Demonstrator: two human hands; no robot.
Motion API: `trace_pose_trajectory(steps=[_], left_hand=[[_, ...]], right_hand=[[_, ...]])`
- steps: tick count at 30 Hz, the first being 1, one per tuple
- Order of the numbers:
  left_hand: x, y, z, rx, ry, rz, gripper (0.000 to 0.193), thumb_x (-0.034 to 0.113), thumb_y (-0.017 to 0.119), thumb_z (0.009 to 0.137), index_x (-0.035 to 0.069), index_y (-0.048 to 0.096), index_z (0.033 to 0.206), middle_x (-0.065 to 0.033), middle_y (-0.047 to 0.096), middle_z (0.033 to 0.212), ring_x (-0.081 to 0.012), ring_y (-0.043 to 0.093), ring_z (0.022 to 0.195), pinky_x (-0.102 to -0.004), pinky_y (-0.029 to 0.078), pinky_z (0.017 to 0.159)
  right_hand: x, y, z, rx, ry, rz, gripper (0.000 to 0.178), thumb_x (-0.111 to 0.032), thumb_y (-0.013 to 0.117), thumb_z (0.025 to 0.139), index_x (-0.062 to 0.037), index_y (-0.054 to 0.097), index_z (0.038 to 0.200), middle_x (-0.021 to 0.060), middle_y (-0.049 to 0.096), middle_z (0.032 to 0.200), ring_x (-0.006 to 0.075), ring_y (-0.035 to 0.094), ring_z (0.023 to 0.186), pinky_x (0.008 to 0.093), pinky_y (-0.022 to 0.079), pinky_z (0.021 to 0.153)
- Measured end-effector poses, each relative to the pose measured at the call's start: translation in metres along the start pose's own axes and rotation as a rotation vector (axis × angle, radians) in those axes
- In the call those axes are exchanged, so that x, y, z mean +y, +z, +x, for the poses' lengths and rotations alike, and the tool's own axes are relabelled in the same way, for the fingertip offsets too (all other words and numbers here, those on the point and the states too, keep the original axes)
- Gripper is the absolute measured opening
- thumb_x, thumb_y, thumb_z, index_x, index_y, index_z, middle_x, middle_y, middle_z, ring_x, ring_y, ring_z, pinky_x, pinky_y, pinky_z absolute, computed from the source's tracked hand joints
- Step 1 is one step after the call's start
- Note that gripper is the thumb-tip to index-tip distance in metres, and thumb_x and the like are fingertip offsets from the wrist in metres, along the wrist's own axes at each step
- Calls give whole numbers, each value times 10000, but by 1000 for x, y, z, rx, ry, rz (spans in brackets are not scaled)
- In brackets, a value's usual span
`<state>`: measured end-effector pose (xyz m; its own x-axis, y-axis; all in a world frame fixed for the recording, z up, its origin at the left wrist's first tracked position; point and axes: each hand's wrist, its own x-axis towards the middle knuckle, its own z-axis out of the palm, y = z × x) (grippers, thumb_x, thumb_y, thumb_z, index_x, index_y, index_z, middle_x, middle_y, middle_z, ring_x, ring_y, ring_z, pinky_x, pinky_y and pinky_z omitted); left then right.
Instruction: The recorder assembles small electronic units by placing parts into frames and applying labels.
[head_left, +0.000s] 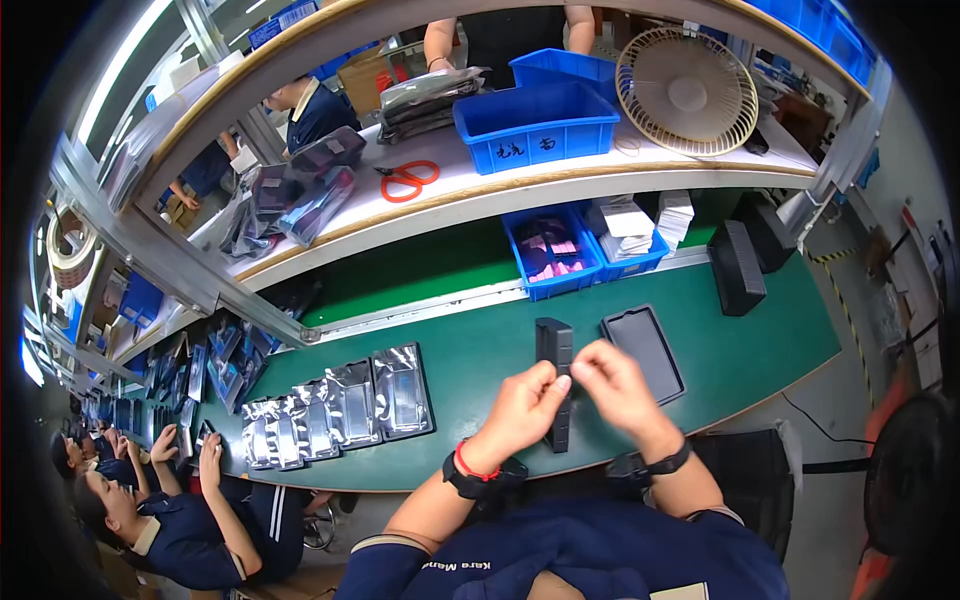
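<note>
My left hand (pixel 525 410) and my right hand (pixel 615 385) meet fingertip to fingertip above the green bench (pixel 740 350), pinching something too small to make out. Right behind them stands a narrow black box (pixel 555 375) on its edge, partly hidden by my fingers. A flat black tray (pixel 645 350) lies just right of it. Silver foil pouches (pixel 340 405) lie overlapped in a row to the left.
A blue bin (pixel 550 250) with pink and dark parts sits at the back of the bench, white stacks (pixel 640 225) and a black block (pixel 735 265) beside it. On the shelf above: blue bins (pixel 535 125), orange scissors (pixel 408 180), a round fan (pixel 685 90). Other workers sit at the left.
</note>
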<state>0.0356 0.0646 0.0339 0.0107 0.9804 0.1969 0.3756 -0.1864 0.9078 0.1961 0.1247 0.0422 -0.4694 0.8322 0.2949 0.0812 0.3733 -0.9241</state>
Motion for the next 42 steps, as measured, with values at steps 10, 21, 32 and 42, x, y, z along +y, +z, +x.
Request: trace_pose_trajectory(steps=[10,21,32,42], left_hand=[[-3,-34,-25,422,-116,-112,308,128,577,891,31,422,643,-9,419,526,-50,345,508,-265,302,432],[-31,-23,-27,-116,-145,911,605,446,587,822,201,418,1349,-217,266,1421,-437,210,1319,-668,235,966],[-59,-58,-44,-282,-292,900,610,432,560,844,269,354,1395,-122,133,1514,-434,75,1376,-720,91,987],[2,-36,4,-69,7,364,405,224,666,810,19,569,1145,-214,546,1178,-310,521,1136,-426,448,891]], right_hand=[[25,42,14,124,243,450,188,-171,481,953,-89,476,785,-56,407,682,38,364,638,208,338,589],[37,-42,9,376,135,-765,350,-242,689,772,-16,574,1014,137,580,859,296,564,848,384,455,748],[78,-94,-1,355,270,-618,164,-114,577,852,41,577,905,189,629,848,322,612,790,365,470,698],[35,-54,-1,140,296,342,324,-36,785,682,-77,493,815,-33,503,796,25,460,704,179,409,619]])
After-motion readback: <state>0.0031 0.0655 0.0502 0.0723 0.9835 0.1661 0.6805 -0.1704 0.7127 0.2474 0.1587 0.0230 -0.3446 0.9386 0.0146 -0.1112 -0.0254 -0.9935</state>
